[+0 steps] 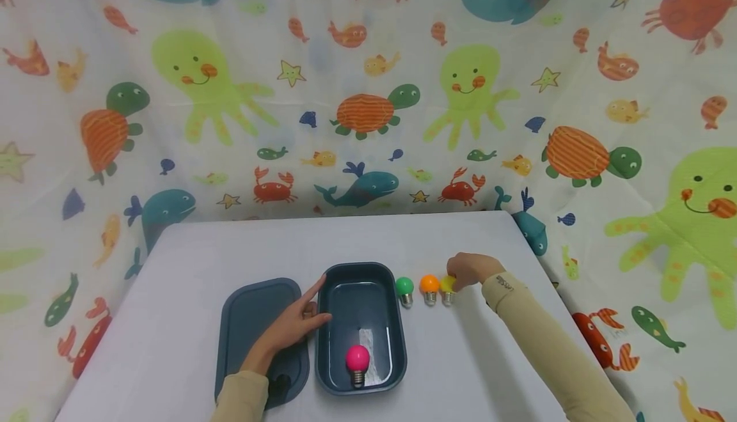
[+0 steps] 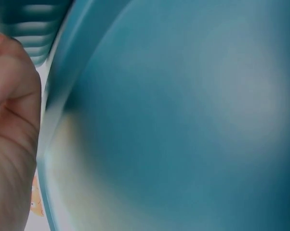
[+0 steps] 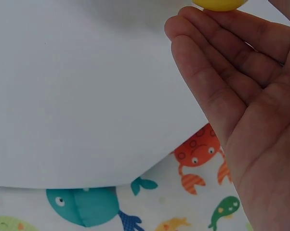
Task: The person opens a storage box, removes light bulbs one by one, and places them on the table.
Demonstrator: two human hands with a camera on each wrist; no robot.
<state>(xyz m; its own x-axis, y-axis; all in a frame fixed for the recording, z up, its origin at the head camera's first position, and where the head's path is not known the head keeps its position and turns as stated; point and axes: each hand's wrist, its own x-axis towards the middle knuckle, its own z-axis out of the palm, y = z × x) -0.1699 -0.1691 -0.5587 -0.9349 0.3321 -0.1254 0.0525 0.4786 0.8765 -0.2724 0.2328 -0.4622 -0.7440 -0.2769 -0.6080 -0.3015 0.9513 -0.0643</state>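
Note:
A pink light bulb (image 1: 357,359) lies inside the dark blue tray (image 1: 403,345), near its front end. My left hand (image 1: 290,327) rests at the tray's left rim, index finger and thumb stretched out against it and the other fingers bent. To the right of the tray, my right hand (image 1: 475,268) pinches a yellow light bulb (image 1: 446,284); in the right wrist view the yellow globe (image 3: 219,5) shows at the fingertips, mostly cut off by the frame. An orange light bulb (image 1: 429,284) and a green light bulb (image 1: 405,286) lie between that hand and the tray.
A flat dark blue lid (image 1: 247,313) lies left of the tray, partly under my left forearm. Everything stands on a white table (image 1: 460,358). Behind and beside the table hangs a curtain (image 1: 322,115) printed with sea animals.

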